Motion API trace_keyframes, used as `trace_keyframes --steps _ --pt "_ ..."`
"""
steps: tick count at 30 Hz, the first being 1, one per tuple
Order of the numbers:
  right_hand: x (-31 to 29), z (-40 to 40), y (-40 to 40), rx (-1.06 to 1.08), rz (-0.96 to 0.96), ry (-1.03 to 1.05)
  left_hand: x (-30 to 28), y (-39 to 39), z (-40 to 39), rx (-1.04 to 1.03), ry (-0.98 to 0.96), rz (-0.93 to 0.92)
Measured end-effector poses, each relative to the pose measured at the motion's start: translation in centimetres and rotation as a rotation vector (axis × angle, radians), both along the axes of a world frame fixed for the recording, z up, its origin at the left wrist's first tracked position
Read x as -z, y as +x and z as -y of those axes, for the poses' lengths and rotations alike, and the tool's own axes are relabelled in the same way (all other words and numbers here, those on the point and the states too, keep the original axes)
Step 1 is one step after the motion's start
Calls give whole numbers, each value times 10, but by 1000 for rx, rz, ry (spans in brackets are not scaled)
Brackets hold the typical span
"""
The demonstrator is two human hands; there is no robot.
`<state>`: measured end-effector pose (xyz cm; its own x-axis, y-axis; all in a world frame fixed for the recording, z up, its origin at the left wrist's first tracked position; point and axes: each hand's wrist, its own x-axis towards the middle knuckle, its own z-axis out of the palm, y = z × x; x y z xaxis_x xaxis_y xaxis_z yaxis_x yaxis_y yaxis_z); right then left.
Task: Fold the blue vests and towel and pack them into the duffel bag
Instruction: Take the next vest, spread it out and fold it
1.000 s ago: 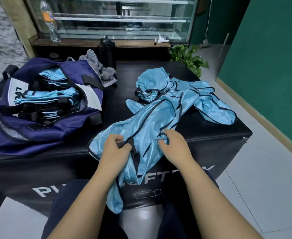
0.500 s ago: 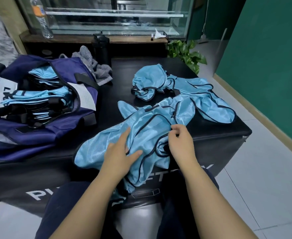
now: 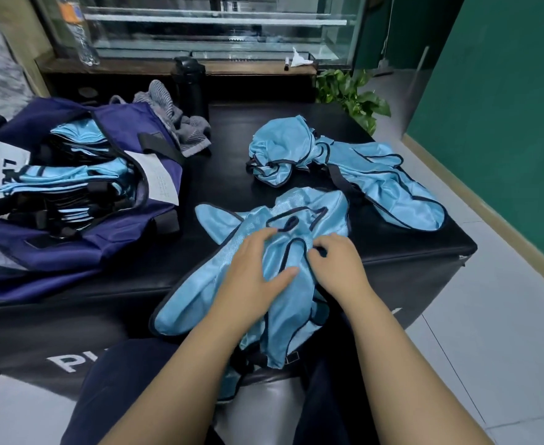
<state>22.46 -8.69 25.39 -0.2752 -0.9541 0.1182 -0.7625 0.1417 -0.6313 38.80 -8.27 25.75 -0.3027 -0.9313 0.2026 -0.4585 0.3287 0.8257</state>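
A crumpled light-blue vest (image 3: 197, 300) with black trim lies at the front edge of the black table (image 3: 392, 248), part of it hanging over the side. My left hand (image 3: 253, 268) rests flat on it with straight fingers. My right hand (image 3: 336, 261) pinches the vest's black trim near its middle. Behind them lie a bunched vest (image 3: 280, 149) and a spread vest (image 3: 399, 184). The open navy duffel bag (image 3: 103, 248) on the left holds several folded blue vests (image 3: 68, 178). A grey striped towel (image 3: 180, 123) lies crumpled behind the bag.
A black flask (image 3: 189, 85) stands behind the towel. A clear bottle (image 3: 79, 36), a marker and a crumpled tissue sit on the wooden ledge before a glass case. A potted plant (image 3: 354, 97) is at the table's far right corner. Tiled floor and a green wall lie to the right.
My left hand let go of the vest's trim and laid flat on the fabric. The vest has been drawn together and pulled nearer me. My right hand keeps pinching the trim.
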Motion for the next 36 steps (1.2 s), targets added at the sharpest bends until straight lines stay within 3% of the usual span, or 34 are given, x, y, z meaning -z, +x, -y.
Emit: trace_keyframes --steps 4,7,9,15,19,22,26,31,36 --pt "-6 -5 0 42 201 19 1 -16 7 24 -48 282" --pt "-3 -11 -8 65 193 49 4 -12 4 1 -88 320" --pt "1 -15 -12 80 185 101 2 -5 1 -4 -84 239" --pt "6 -23 -18 116 131 39 -16 19 -5 -158 233 -246" --pt "-1 -27 -13 116 101 -14 -32 32 -10 -228 318 -419" --pt "-19 -36 -8 73 240 -91 -47 36 -17 -235 329 -584" --pt "-53 -53 0 75 475 -220 -75 32 -37 -152 410 -1009" --pt "-97 -82 11 81 567 -354 -95 39 -56 -86 304 -1054" --pt "-131 -111 24 -13 567 -452 -114 42 -86 154 397 -940"
